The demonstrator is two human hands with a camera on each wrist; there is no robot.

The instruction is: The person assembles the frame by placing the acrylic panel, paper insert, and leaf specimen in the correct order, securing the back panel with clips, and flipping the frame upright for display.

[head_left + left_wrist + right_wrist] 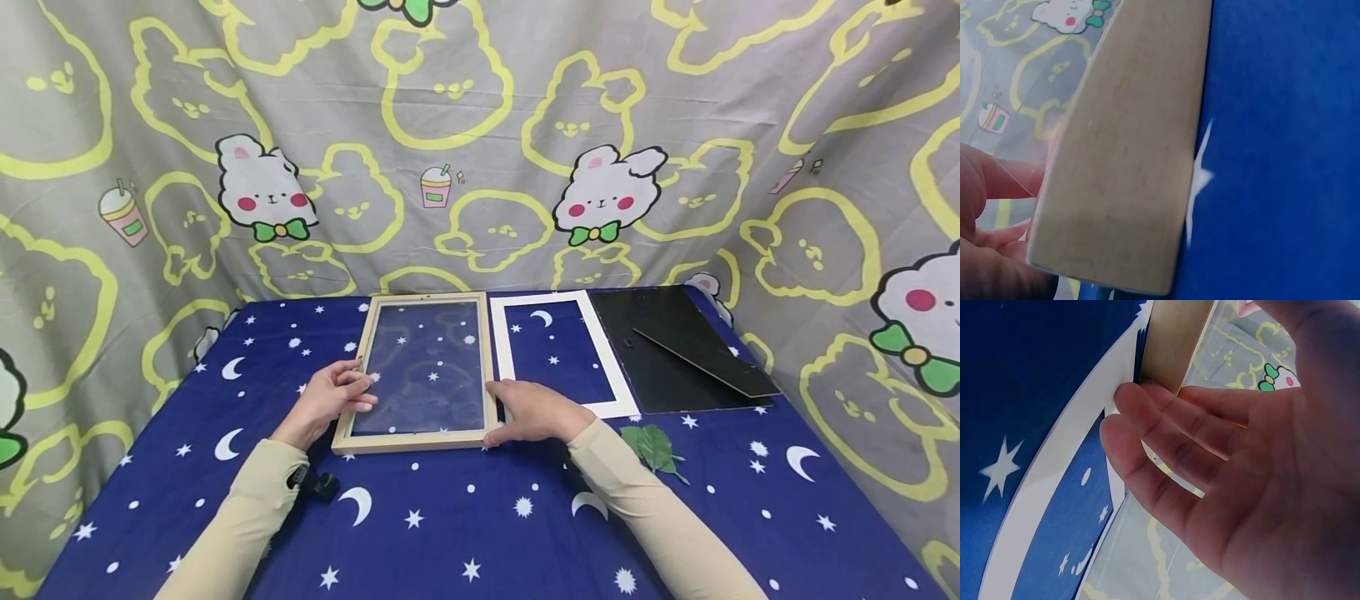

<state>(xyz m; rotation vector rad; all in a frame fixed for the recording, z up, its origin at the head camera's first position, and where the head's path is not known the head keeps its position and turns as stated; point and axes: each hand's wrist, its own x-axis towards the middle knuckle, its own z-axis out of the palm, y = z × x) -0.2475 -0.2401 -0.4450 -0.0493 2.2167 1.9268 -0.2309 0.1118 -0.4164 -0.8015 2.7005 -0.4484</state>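
Observation:
A light wooden picture frame [408, 442] lies on the table. Over its opening is a clear pane [427, 408], and a see-through corner also shows beside the wooden side in the left wrist view. My left hand [326, 404] is at the frame's left side, with loosely bent fingers reaching over the bar near the pane's edge; whether they touch the pane is hard to tell. Against the lower right of the frame rests my right hand [536, 410], its thumb near the corner. In the right wrist view its fingers [1172, 447] are extended, fingertips at the wooden side.
Right of the frame lies a white mat border [617, 387]. A black backing board [637, 367] with a raised flap [705, 362] lies beyond it. Green leaves [651, 448] lie beside the right sleeve. A patterned curtain [465, 150] hangs behind the blue starry tablecloth [420, 533].

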